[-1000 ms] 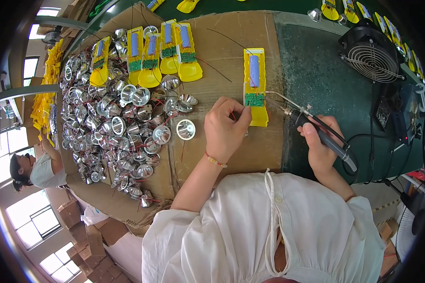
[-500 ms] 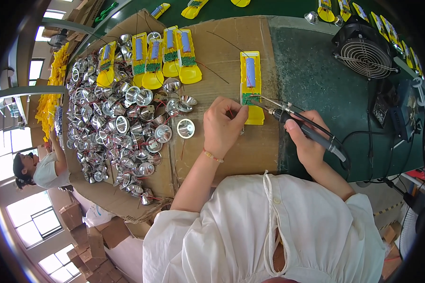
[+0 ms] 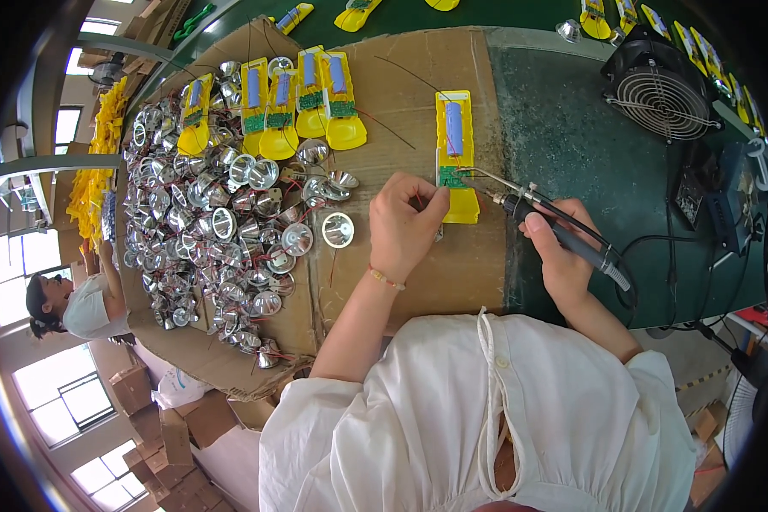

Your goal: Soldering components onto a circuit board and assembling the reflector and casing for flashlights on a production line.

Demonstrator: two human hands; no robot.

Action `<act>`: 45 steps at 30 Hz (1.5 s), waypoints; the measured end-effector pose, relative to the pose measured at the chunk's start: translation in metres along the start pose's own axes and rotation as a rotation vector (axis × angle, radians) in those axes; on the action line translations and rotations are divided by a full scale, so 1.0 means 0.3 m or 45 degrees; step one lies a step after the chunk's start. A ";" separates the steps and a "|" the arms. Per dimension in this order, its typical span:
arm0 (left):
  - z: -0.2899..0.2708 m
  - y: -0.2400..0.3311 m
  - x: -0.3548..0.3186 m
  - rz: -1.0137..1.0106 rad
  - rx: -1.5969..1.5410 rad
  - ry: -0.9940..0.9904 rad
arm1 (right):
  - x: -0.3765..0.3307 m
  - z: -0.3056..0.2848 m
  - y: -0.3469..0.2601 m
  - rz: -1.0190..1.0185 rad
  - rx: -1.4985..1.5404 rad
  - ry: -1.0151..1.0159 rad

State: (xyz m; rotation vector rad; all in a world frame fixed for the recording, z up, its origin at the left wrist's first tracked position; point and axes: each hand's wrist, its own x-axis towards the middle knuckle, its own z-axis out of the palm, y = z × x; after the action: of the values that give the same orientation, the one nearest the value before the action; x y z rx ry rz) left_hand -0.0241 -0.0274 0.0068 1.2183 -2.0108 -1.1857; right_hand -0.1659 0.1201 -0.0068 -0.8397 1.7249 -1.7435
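Observation:
A yellow flashlight housing (image 3: 462, 206) lies on the cardboard in front of me, with a blue cylindrical battery (image 3: 454, 130) and a small green circuit board (image 3: 450, 177) in it. My left hand (image 3: 408, 218) is closed in a pinch at the board's lower left, a thin red wire showing between thumb and fingers. Most of what lies under that hand is hidden. In my right hand (image 3: 563, 247) is a soldering iron (image 3: 563, 235), gripped like a pen. Its tip and the thin curved solder-feed tube (image 3: 495, 179) point at the board's right side.
Shiny reflectors (image 3: 222, 224) with red wires are heaped in a cardboard tray on the left; one reflector (image 3: 338, 230) lies apart beside my left hand. Several yellow housings (image 3: 343, 132) rest on the heap's far edge. A black fan (image 3: 657, 94) stands far right, cables below it.
The soldering iron and my right hand have shifted slightly right, the tip drawing back a little from the board. My left hand keeps its pinch in nearly the same place.

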 end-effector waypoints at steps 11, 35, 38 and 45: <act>-0.014 0.027 -0.007 -0.078 0.076 -0.050 | -0.018 -0.019 -0.027 -0.021 0.148 0.151; 0.013 0.004 -0.017 0.086 -0.058 0.002 | -0.007 -0.002 -0.023 -0.152 -0.072 0.020; 0.023 0.005 -0.015 0.068 -0.091 0.010 | -0.013 -0.007 -0.024 -0.159 -0.069 0.035; 0.011 -0.003 -0.010 0.090 -0.067 0.023 | -0.012 -0.011 -0.031 -0.139 0.157 0.147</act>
State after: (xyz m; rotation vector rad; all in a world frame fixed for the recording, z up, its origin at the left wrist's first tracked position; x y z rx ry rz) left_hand -0.0248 -0.0236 0.0046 1.1193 -1.9805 -1.1819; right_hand -0.1656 0.1254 0.0022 -0.8062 1.6511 -1.9842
